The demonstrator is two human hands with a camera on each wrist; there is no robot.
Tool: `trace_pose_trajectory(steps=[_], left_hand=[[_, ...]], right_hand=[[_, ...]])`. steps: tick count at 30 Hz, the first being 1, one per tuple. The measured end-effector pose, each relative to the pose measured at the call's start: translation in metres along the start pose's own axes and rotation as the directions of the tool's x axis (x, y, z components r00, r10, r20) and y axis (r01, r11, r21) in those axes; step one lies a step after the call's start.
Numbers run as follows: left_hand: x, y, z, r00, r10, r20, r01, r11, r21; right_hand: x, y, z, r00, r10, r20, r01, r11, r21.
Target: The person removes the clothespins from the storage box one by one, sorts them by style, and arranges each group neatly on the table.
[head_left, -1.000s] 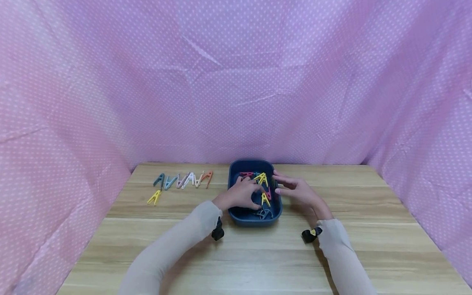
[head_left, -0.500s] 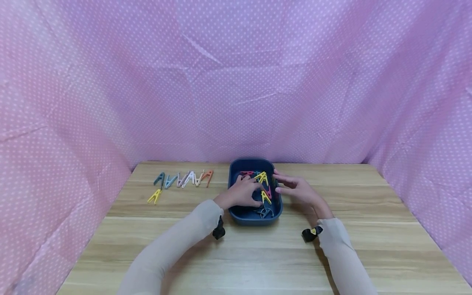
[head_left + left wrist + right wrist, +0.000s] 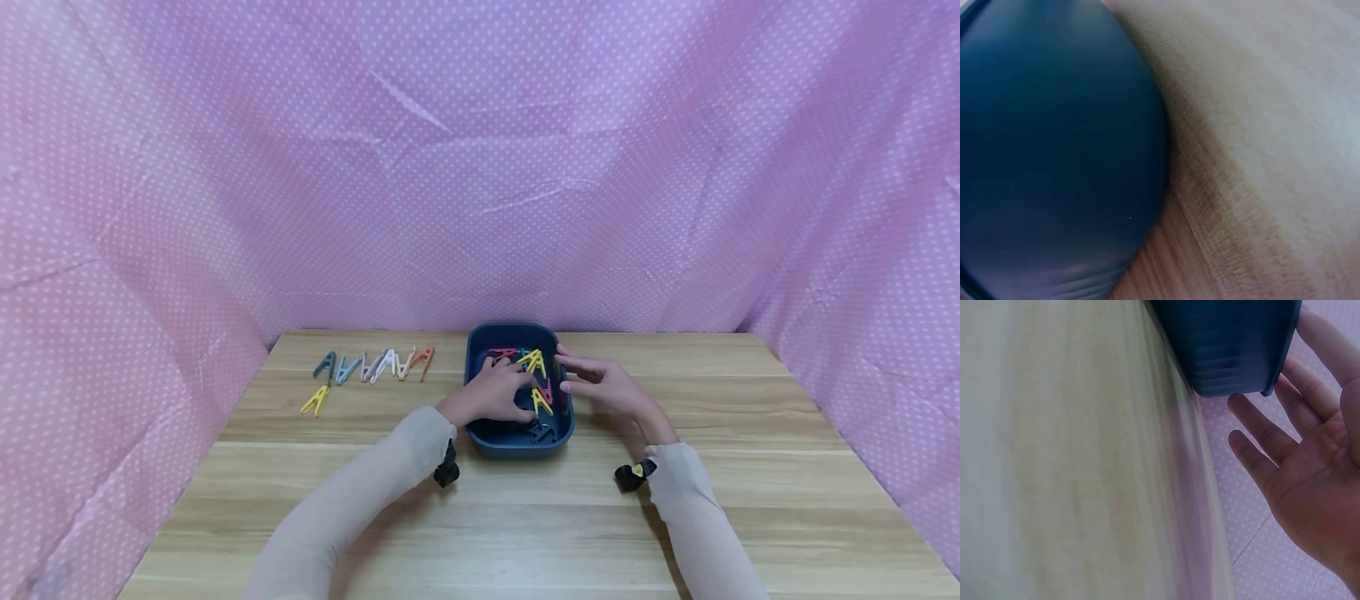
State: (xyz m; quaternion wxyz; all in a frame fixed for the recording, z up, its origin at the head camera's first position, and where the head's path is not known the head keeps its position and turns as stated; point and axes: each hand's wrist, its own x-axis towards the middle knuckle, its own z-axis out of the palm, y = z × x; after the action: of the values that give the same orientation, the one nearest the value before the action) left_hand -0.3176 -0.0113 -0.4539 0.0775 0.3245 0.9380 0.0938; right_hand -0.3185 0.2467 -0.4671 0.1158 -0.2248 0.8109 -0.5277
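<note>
A dark blue bin (image 3: 519, 452) holds several plastic clothespins. Inside it are a yellow clothespin (image 3: 533, 362), a second yellow clothespin (image 3: 541, 402), a red clothespin (image 3: 502, 352) and a dark grey clothespin (image 3: 542, 434). My left hand (image 3: 491, 393) reaches over the left rim into the bin, thumb and forefinger apart; the other fingertips are partly hidden. The left wrist view shows only the bin's wall (image 3: 1066, 137) and the tabletop. My right hand (image 3: 609, 387) is at the bin's right side, its extended fingers (image 3: 1313, 387) at the rim.
On the wooden table (image 3: 517, 533), left of the bin, lies a zigzag row of clothespins, from a dark teal clothespin (image 3: 326, 363) to an orange clothespin (image 3: 423, 362). A yellow clothespin (image 3: 316, 401) lies below its left end. Pink dotted cloth (image 3: 480, 208) hangs behind.
The dark grey clothespin at the bin's near end looks slightly turned, its metal ring less visible. Both hands have stayed almost still.
</note>
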Motion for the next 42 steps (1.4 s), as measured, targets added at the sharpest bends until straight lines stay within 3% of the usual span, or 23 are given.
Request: trace_pose_trajectory(steps=[22, 33, 42], left_hand=[[0.0048, -0.0005, 0.0043, 0.999, -0.024, -0.032, 0.024, 0.999, 0.025], [0.0037, 0.0027, 0.0026, 0.997, -0.064, -0.045, 0.068, 0.993, 0.093], [0.0045, 0.0019, 0.003, 0.995, -0.089, -0.038, 0.091, 0.995, 0.052]], right_hand=[[0.0004, -0.0007, 0.0, 1.0, 0.0, -0.008, 0.0, 1.0, -0.012], [0.0004, 0.0014, -0.0002, 1.0, -0.008, -0.006, 0.008, 1.0, -0.012], [-0.0008, 0.0021, -0.0008, 1.0, 0.0, 0.001, 0.0, 1.0, -0.019]])
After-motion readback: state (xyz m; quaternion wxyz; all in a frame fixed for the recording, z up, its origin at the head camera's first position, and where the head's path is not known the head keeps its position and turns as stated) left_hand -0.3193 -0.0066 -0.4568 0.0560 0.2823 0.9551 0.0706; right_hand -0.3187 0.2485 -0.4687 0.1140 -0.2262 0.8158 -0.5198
